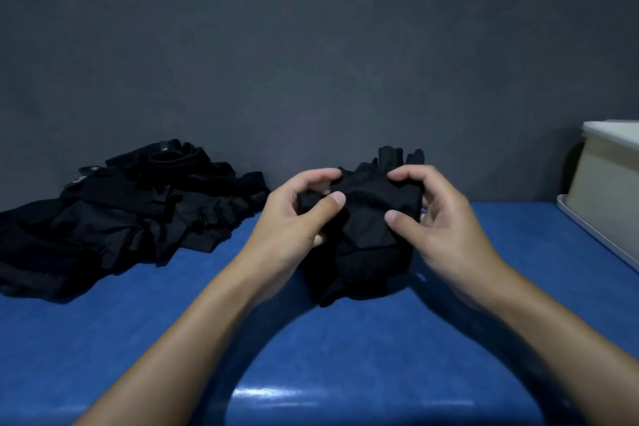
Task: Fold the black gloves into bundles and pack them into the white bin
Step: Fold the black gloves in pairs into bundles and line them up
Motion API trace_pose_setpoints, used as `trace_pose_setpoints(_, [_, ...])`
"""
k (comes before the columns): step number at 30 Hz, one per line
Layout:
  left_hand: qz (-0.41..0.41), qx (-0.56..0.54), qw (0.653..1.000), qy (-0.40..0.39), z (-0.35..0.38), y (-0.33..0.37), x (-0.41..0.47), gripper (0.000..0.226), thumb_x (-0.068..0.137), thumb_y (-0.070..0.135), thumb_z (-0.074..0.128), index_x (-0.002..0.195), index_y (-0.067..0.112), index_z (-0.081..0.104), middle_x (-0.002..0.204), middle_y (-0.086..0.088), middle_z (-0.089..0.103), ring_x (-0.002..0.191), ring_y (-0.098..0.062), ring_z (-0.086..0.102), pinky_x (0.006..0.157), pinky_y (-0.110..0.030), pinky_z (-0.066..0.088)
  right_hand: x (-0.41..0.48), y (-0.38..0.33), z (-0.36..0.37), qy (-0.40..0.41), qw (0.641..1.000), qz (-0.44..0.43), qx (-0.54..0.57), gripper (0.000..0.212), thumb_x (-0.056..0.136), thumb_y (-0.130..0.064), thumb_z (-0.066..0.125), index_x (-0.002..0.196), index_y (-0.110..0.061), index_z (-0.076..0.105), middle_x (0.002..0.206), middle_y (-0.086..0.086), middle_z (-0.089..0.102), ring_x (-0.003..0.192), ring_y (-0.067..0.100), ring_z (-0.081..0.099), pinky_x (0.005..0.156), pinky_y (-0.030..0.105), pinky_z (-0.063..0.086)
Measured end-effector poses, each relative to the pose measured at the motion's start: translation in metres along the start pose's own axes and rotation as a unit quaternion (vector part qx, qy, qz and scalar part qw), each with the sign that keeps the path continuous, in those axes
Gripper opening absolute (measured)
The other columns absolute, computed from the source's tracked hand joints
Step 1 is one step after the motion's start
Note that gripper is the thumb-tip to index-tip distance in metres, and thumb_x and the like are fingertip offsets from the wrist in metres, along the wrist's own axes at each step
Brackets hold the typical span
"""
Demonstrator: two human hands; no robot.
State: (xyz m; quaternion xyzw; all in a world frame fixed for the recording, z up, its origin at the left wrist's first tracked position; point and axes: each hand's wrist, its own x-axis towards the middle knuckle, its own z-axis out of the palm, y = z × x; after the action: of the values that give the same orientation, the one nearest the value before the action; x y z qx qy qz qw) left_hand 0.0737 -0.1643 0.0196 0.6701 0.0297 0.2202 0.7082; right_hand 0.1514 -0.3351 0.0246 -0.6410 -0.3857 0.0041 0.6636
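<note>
A bunched pair of black gloves (366, 218) is held just above the blue table, at the centre of the view. My left hand (301, 214) grips its left side, thumb on top and fingers curled over the far edge. My right hand (439, 218) grips its right side the same way, thumb pressing the front. The glove fingers stick up behind my hands. The lower part of the bundle hangs down to the table. The white bin (608, 183) stands at the right edge, only partly in view.
A loose pile of several black gloves (131, 214) lies on the left of the blue table (173, 339), against the dark grey wall. A flat white lid or tray (594, 235) lies under the bin at the right.
</note>
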Motion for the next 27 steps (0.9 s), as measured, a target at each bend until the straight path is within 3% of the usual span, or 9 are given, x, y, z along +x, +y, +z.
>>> trace_pose_setpoints(3, [0.025, 0.144, 0.989, 0.029, -0.009, -0.012, 0.004, 0.024, 0.095, 0.022, 0.064, 0.119, 0.025, 0.061, 0.117, -0.003, 0.068, 0.110, -0.015, 0.066, 0.102, -0.047, 0.051, 0.002, 0.002, -0.014, 0.045, 0.994, -0.016, -0.097, 0.045, 0.086, 0.014, 0.057, 0.118, -0.016, 0.055, 0.106, -0.006, 0.063, 0.096, 0.002, 0.060, 0.089, 0.022, 0.050])
trace_pose_setpoints(6, [0.028, 0.381, 0.924, -0.026, -0.014, -0.025, 0.002, 0.044, 0.094, 0.048, 0.057, 0.133, 0.029, 0.052, 0.131, 0.008, 0.060, 0.121, -0.006, 0.055, 0.109, -0.036, 0.042, -0.001, 0.003, -0.031, 0.062, 0.988, -0.004, -0.142, 0.050, 0.087, 0.011, 0.058, 0.121, -0.025, 0.056, 0.110, -0.015, 0.063, 0.101, -0.002, 0.061, 0.088, 0.015, 0.049])
trace_pose_setpoints(8, [0.008, 0.491, 0.866, -0.093, -0.015, -0.030, -0.001, 0.062, 0.087, 0.068, 0.045, 0.141, 0.038, 0.043, 0.140, 0.015, 0.051, 0.130, -0.005, 0.047, 0.114, -0.040, 0.035, -0.007, 0.005, -0.038, 0.060, 0.986, 0.005, -0.155, 0.053, 0.087, 0.010, 0.057, 0.125, -0.027, 0.055, 0.115, -0.016, 0.062, 0.106, -0.003, 0.060, 0.091, 0.014, 0.048])
trace_pose_setpoints(10, [-0.004, 0.554, 0.820, -0.147, -0.013, -0.033, -0.004, 0.064, 0.087, 0.075, 0.039, 0.144, 0.046, 0.035, 0.149, 0.019, 0.040, 0.139, -0.005, 0.036, 0.118, -0.047, 0.025, -0.011, 0.006, -0.043, 0.053, 0.987, 0.016, -0.154, 0.055, 0.088, 0.010, 0.057, 0.128, -0.029, 0.053, 0.119, -0.016, 0.062, 0.108, -0.005, 0.059, 0.089, 0.010, 0.047])
trace_pose_setpoints(14, [-0.013, 0.626, 0.765, -0.151, -0.018, -0.039, -0.001, 0.064, 0.089, 0.075, 0.036, 0.146, 0.046, 0.037, 0.162, 0.011, 0.023, 0.152, -0.011, 0.014, 0.121, -0.055, 0.010, -0.014, 0.008, -0.048, 0.054, 0.986, 0.026, -0.154, 0.057, 0.089, 0.009, 0.057, 0.129, -0.031, 0.053, 0.117, -0.019, 0.062, 0.106, -0.008, 0.059, 0.084, 0.006, 0.045])
trace_pose_setpoints(18, [-0.023, 0.644, 0.752, -0.137, -0.034, -0.039, 0.007, 0.085, 0.073, 0.086, 0.019, 0.146, 0.045, 0.038, 0.163, 0.010, 0.023, 0.153, -0.015, 0.012, 0.120, -0.056, 0.011, -0.011, 0.009, -0.047, 0.060, 0.987, 0.028, -0.148, 0.058, 0.088, 0.009, 0.057, 0.130, -0.031, 0.052, 0.117, -0.018, 0.062, 0.106, -0.006, 0.060, 0.086, 0.009, 0.046])
trace_pose_setpoints(23, [-0.019, 0.654, 0.746, -0.124, -0.050, -0.032, 0.013, 0.086, 0.074, 0.084, 0.019, 0.145, 0.042, 0.042, 0.160, 0.011, 0.028, 0.151, -0.013, 0.015, 0.120, -0.053, 0.012, -0.006, 0.013, -0.038, 0.058, 0.989, 0.024, -0.133, 0.059, 0.087, 0.011, 0.057, 0.128, -0.030, 0.052, 0.113, -0.019, 0.064, 0.104, -0.005, 0.061, 0.085, 0.009, 0.046])
trace_pose_setpoints(25, [0.026, 0.625, 0.774, -0.100, -0.045, -0.031, 0.013, 0.083, 0.074, 0.081, 0.019, 0.142, 0.041, 0.045, 0.152, 0.014, 0.039, 0.146, -0.010, 0.027, 0.121, -0.051, 0.016, -0.005, 0.013, -0.036, 0.056, 0.990, 0.022, -0.130, 0.061, 0.086, 0.013, 0.056, 0.128, -0.031, 0.051, 0.113, -0.020, 0.064, 0.105, -0.006, 0.061, 0.085, 0.008, 0.045])
trace_pose_setpoints(27, [0.056, 0.522, 0.848, -0.070, -0.035, -0.030, 0.014, 0.070, 0.080, 0.076, 0.030, 0.139, 0.043, 0.047, 0.139, 0.017, 0.053, 0.135, -0.007, 0.044, 0.117, -0.046, 0.030, -0.004, 0.013, -0.035, 0.054, 0.991, 0.024, -0.119, 0.063, 0.085, 0.015, 0.056, 0.127, -0.031, 0.051, 0.112, -0.019, 0.064, 0.106, -0.006, 0.061, 0.085, 0.009, 0.045])
